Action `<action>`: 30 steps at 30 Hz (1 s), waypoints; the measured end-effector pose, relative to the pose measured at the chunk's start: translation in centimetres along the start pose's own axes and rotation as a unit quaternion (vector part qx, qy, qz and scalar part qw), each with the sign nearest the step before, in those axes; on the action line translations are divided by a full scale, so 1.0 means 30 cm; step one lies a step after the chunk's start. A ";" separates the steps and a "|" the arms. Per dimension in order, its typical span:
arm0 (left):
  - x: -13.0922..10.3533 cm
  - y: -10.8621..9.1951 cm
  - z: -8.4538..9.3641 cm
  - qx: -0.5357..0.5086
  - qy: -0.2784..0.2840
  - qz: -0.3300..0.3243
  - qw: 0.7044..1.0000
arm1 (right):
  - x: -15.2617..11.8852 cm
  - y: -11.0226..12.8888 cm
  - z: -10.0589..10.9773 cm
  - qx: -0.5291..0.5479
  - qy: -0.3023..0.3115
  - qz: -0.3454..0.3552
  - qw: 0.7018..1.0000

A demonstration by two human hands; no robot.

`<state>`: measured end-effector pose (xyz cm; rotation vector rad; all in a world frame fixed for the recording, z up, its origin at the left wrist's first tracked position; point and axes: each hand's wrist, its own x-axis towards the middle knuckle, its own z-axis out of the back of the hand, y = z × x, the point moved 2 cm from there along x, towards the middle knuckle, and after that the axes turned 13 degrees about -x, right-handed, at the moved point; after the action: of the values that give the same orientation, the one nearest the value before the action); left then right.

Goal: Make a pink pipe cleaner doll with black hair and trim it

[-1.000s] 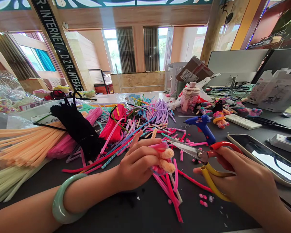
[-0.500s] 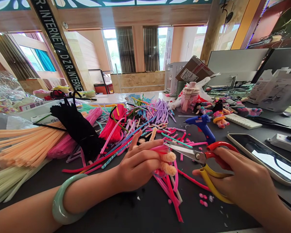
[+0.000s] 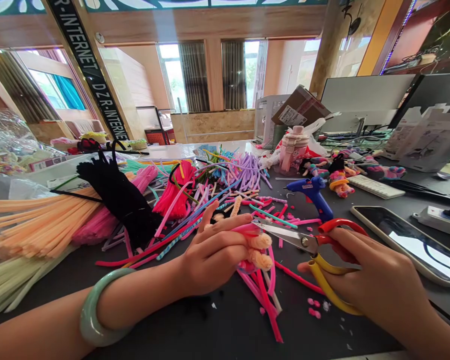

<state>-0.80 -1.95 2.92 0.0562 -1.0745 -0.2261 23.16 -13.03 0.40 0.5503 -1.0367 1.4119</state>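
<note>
Pinched in my left hand [image 3: 219, 250] is a small pipe-cleaner figure [image 3: 260, 250] in pink and peach, its two rounded peach ends pointing right. The fingers cover much of it. My right hand [image 3: 375, 275] grips scissors [image 3: 309, 244] with one red and one yellow handle. Their blades are slightly parted and point left, with the tips at the pink part of the figure beside my left fingertips. Pink and red pipe cleaners [image 3: 268, 305] lie on the dark table [image 3: 195, 330] below the figure.
Bundles of peach [image 3: 41, 220], black [image 3: 116, 200] and hot-pink [image 3: 176, 192] pipe cleaners lie left and centre. A blue glue gun [image 3: 313, 195] stands behind the scissors. At the right are a phone [image 3: 408, 240], a white power strip [image 3: 440, 221] and a finished doll [image 3: 339, 177].
</note>
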 end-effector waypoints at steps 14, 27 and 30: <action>0.002 -0.002 0.002 -0.006 0.002 0.000 1.000 | -0.014 0.011 0.006 0.010 0.058 -0.076 0.995; 0.008 -0.002 0.002 0.002 0.008 0.005 1.000 | -0.010 0.007 0.001 0.027 0.054 -0.058 0.996; 0.009 -0.001 0.002 0.000 0.006 0.006 1.000 | -0.013 0.010 0.001 0.028 0.066 -0.076 0.995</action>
<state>-0.73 -2.05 3.17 0.0507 -1.0619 -0.2145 22.92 -13.22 0.01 0.5579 -0.8349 1.3278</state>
